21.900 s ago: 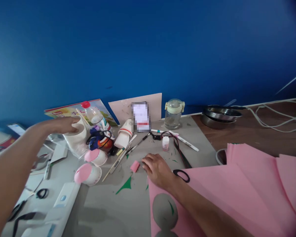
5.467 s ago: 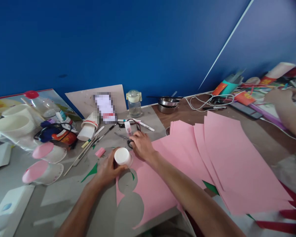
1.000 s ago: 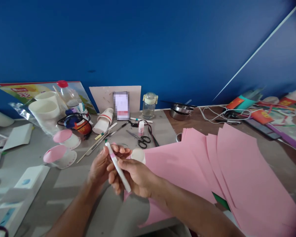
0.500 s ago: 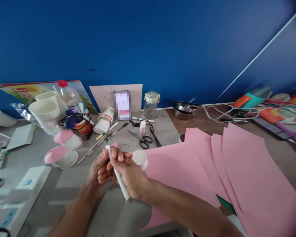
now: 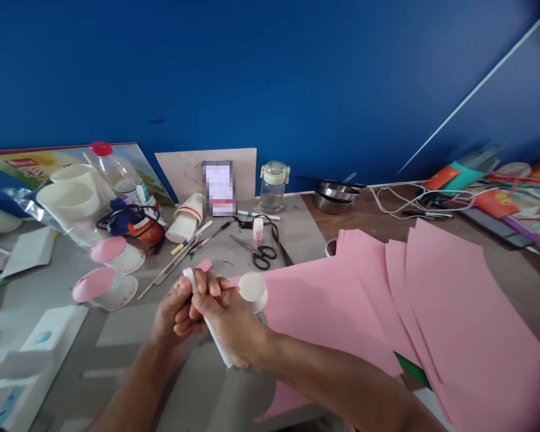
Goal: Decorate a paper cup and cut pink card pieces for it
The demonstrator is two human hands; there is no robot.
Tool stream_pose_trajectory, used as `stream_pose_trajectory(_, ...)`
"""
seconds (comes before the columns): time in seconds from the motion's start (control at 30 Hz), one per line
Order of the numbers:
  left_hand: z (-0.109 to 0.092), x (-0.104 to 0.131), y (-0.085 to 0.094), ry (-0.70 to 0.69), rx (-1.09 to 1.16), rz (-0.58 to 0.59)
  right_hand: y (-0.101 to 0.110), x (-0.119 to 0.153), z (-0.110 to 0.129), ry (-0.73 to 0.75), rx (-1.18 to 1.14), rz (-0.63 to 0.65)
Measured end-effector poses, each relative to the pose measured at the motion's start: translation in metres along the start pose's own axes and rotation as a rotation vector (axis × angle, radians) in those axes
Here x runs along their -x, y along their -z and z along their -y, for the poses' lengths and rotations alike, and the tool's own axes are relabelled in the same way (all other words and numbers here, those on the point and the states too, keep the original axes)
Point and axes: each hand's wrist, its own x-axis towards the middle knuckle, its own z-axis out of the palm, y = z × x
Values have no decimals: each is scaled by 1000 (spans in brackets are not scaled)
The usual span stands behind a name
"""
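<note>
A thin white roll [image 5: 219, 344], seemingly of paper, slants between my two hands above the grey table. My left hand [image 5: 173, 315] is closed around its upper end, fingers curled. My right hand [image 5: 234, 321] presses over the middle of the roll, thumb laid across it and fingers folded against the left hand's fingers. The part under the right hand is hidden. Just beyond my right hand a white paper cup [image 5: 253, 288] stands on pink paper [image 5: 324, 306]. A small pink scrap [image 5: 204, 264] lies past the fingertips.
Black-handled scissors [image 5: 261, 257] and a small white bottle [image 5: 258, 231] lie ahead. Pink-topped cups [image 5: 94, 285], stacked paper cups [image 5: 69, 201] and sticks [image 5: 168, 264] are left. A phone [image 5: 220, 189] leans at the back beside a water bottle [image 5: 273, 186]. Steel bowls [image 5: 333, 204] sit right.
My right hand has moved further over the white roll, covering more of its middle. Both hands have shifted slightly left in view, as has the scene with the camera.
</note>
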Motion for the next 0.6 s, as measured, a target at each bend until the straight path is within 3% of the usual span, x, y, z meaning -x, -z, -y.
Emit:
stream_pose_trajectory(0.23,-2,-1,-5,-73,-88,-102,-3,0,-2,0,30,-52)
stream_pose_trajectory(0.37,-4,0,-8,-29,-38,-133,-4,1,0,-11,30,-66)
stream_pose_trajectory(0.47,-5,2,-3,-2,42,-125,-4,4,2,-61,-25,15)
stream_pose_trajectory(0.6,-5,7,2,-3,106,-118,-4,8,9,-129,-167,224)
